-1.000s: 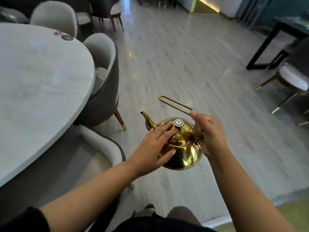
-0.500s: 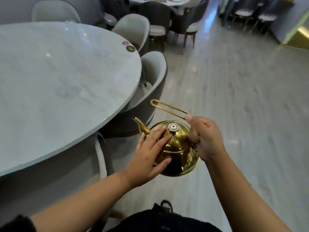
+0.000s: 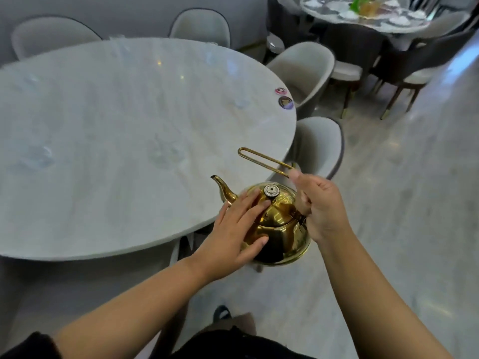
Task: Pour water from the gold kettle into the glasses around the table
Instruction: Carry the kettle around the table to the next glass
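I hold the gold kettle in the air at the right edge of the round marble table, its spout pointing left over the tabletop. My right hand grips the base of its long wire handle. My left hand lies on the kettle, fingers on the lid beside the knob and thumb against the body. Clear glasses stand on the table, blurred: one near the spout, one at the left, one at the far right.
Two round discs lie at the table's right edge. Grey chairs ring the table, one just behind the kettle and another beyond it. A second, laid table with dark chairs stands at the back right. Pale floor lies to my right.
My view has swung left, bringing the table and its glasses into sight. The kettle has come from over the floor to the table's edge. Both hands keep the same hold.
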Demonstrator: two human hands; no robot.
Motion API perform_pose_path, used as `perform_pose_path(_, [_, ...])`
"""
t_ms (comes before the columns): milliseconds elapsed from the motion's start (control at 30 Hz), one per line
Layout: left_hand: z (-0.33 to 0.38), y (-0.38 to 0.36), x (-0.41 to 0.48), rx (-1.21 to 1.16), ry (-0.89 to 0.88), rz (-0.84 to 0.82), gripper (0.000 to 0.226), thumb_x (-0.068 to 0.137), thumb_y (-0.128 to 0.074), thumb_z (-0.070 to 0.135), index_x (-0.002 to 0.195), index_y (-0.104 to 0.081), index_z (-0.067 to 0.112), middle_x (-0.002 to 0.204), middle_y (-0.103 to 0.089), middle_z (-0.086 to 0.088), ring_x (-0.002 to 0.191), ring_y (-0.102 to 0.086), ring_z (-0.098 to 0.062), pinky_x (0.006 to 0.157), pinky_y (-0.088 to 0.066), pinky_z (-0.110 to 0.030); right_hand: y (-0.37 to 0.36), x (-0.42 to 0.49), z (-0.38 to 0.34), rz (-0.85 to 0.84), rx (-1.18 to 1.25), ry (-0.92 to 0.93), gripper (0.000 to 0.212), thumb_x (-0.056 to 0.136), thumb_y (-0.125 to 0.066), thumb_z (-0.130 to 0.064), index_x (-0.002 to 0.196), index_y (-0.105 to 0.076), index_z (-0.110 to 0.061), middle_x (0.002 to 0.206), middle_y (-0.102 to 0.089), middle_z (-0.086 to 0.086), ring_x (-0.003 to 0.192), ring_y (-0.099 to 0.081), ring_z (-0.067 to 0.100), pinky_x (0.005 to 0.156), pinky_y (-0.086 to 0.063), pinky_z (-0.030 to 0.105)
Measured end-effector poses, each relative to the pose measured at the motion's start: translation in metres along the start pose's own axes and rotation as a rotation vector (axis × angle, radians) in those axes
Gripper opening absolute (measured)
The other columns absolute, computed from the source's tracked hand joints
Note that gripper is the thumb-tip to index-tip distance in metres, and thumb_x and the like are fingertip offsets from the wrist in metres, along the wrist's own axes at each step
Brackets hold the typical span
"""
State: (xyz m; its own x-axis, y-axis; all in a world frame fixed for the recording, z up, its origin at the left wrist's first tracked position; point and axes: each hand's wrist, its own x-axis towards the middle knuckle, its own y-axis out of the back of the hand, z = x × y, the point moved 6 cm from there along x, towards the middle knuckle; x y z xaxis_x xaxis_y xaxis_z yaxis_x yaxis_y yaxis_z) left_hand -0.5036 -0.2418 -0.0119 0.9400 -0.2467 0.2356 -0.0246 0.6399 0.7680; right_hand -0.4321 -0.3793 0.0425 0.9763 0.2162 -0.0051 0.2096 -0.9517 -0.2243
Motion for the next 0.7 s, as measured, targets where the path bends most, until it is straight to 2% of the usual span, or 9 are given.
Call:
perform_pose_path(200, [-0.041,0.039,0.055,0.071,0.096,0.055,0.060,0.092,-0.041,0.049,0.144,-0.012,0.043,0.158,-0.004,0.013,0.144,0.004,-0.005,0.118,-0.005,-0.042,-0.029,0.086,-0.004,-0.047,0.041,-0.001,0.050,0.065,-0.076,-0.036,0.041,-0.036,-0.019,0.036,-0.028,-0.009,0.037,-0.018,0.008,0.041,-0.028,0.016])
perform_pose_path(300, [-0.056,0.055,0.077,0.088,0.148,0.069,0.060,0.093,-0.045,0.044,0.144,-0.013,0.042,0.158,-0.004,0.012,0.144,0.003,-0.005,0.118,-0.004,-0.040,-0.042,0.122,-0.005,-0.051,0.039,-0.002,0.052,0.073,-0.075,-0.030,0.041,-0.036,-0.018,0.036,-0.027,-0.009,0.038,-0.018,0.009,0.042,-0.028,0.017])
perform_pose_path(500, [-0.092,0.070,0.117,0.090,0.248,0.118,0.061,0.094,-0.048,0.040,0.146,-0.017,0.037,0.158,-0.007,0.010,0.143,-0.003,-0.006,0.118,-0.013,-0.039,-0.066,0.193,-0.001,-0.128,-0.007,-0.018,0.055,0.072,-0.076,-0.032,0.041,-0.034,-0.016,0.036,-0.025,-0.006,0.037,-0.018,0.010,0.048,-0.038,0.010])
perform_pose_path(633, [-0.114,0.077,0.140,0.111,0.327,0.167,0.063,0.094,-0.049,0.041,0.146,-0.015,0.038,0.158,-0.002,0.013,0.143,-0.010,-0.008,0.118,-0.016,-0.039,-0.087,0.238,-0.001,-0.250,-0.107,-0.030,0.055,0.066,-0.078,-0.038,0.040,-0.034,-0.017,0.037,-0.025,-0.004,0.045,-0.015,0.018,0.058,-0.043,0.013])
perform_pose_path(700, [-0.124,0.079,0.149,0.106,0.366,0.190,0.064,0.094,-0.049,0.041,0.146,-0.012,0.039,0.157,0.002,0.016,0.144,-0.009,-0.008,0.118,-0.016,-0.036,-0.097,0.257,-0.002,-0.314,-0.140,-0.032,0.056,0.066,-0.080,-0.038,0.042,-0.033,-0.017,0.039,-0.024,-0.002,0.049,-0.013,0.023,0.052,-0.037,0.019])
